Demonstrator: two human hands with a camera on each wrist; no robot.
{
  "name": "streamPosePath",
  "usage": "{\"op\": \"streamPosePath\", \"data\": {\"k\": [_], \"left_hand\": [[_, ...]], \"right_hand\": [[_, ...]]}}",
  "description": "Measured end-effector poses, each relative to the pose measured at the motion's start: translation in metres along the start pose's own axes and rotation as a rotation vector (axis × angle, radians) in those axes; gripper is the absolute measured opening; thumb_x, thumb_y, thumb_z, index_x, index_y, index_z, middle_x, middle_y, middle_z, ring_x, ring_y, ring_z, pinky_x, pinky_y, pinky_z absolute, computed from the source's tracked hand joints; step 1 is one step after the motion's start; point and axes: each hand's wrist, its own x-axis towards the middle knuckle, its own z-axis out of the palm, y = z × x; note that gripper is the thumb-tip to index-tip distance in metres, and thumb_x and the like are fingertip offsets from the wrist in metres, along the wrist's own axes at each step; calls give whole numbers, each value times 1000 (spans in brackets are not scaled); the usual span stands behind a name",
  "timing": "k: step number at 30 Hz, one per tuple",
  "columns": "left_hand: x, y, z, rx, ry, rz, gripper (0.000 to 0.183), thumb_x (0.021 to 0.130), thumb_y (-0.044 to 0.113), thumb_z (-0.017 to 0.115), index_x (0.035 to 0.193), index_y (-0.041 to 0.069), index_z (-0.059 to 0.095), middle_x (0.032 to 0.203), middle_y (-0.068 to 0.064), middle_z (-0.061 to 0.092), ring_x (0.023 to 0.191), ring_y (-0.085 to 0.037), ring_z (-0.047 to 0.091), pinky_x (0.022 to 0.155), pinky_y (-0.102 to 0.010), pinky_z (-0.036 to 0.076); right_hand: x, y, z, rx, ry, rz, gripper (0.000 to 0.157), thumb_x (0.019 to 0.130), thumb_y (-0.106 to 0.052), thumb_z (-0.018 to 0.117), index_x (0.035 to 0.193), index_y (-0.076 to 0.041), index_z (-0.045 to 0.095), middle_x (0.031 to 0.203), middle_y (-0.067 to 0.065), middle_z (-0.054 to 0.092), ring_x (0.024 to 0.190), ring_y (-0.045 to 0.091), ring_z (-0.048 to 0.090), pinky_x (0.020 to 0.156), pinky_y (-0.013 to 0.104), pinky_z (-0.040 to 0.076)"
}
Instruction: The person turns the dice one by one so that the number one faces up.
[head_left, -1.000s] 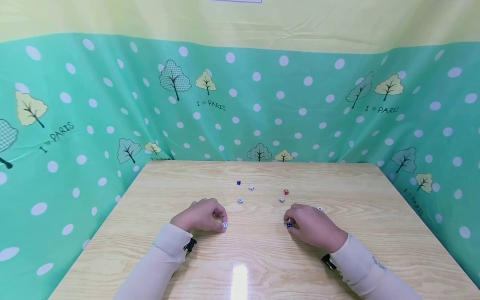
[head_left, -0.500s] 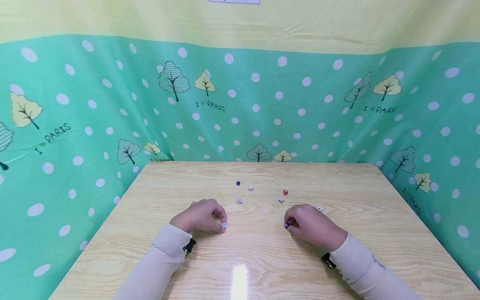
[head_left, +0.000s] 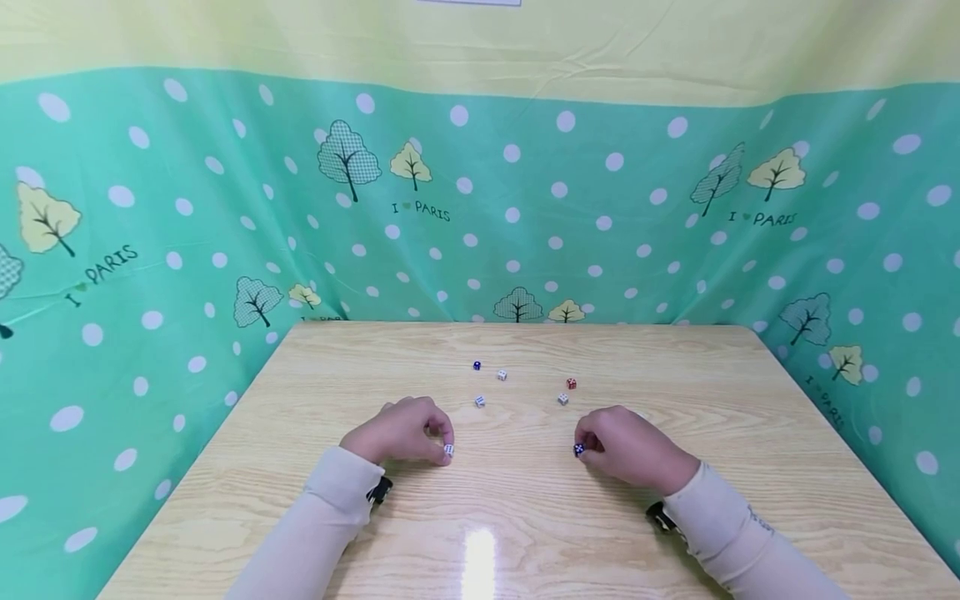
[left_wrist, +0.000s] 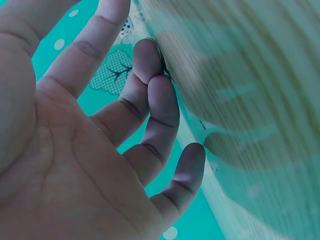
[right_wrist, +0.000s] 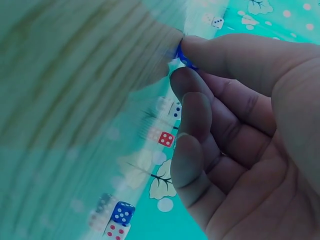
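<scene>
My left hand (head_left: pixel 405 429) pinches a white die (head_left: pixel 448 450) between thumb and index finger, low over the wooden table. In the left wrist view the other fingers of the left hand (left_wrist: pixel 100 125) are bent near the tabletop; a white die with blue pips (left_wrist: pixel 126 27) peeks out behind the index finger. Across from it, my right hand (head_left: pixel 630 446) pinches a dark blue die (head_left: pixel 579 449) with white pips. The right wrist view shows that blue die (right_wrist: pixel 185 57) mostly covered by the fingertips of the right hand (right_wrist: pixel 235 130).
Farther back on the table (head_left: pixel 510 500) lie a small blue die (head_left: pixel 477 366), white dice (head_left: pixel 502 376) and a red die (head_left: pixel 572 383). In the right wrist view a blue die (right_wrist: pixel 123 212) appears beside a white one with red pips (right_wrist: pixel 116 230). A polka-dot curtain (head_left: pixel 510 183) surrounds the table.
My right hand moves slightly left, then back right, and the blue die turns a little between its fingers. A white die behind that hand becomes mostly hidden. My left hand stays still.
</scene>
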Motion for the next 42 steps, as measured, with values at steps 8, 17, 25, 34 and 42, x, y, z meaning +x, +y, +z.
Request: {"op": "streamPosePath", "data": {"k": [8,17,25,34,42], "left_hand": [[1,-1,0,-1,2,-5,21,76,32,91,74,34,71,81,11,63,85,-14,52,87,-49,32],[0,-2,1,-21,-8,-13,20,76,32,91,76,33,71,80,11,65,84,-15,53,89,-52,32],[0,-1,1,-23,-9,-14,21,77,32,92,75,33,71,80,11,65,84,-15,53,91,-54,31],[2,-2,2,-13,-3,-8,21,76,32,92,75,34,71,80,11,64,84,-14,53,87,-49,32],[1,-2,1,-18,-3,-2,21,76,31,92,75,33,71,79,11,64,84,-14,53,88,-50,32]], "right_hand": [[1,2,2,-4,0,12,11,87,-13,80,87,-21,73,78,-16,62,68,-1,54,64,22,48],[1,2,3,-8,0,9,12,86,-13,81,91,-20,72,79,-16,62,69,-1,54,65,23,49],[-1,-3,2,-19,18,-19,15,85,-14,81,96,-17,72,77,-15,57,67,2,50,64,23,46],[-2,-9,3,-47,45,-58,12,85,-15,83,92,-19,74,84,-10,59,71,1,49,64,22,46],[-2,-9,4,-77,57,-70,12,84,-13,84,90,-20,75,87,-10,62,73,1,52,66,22,49]]}}
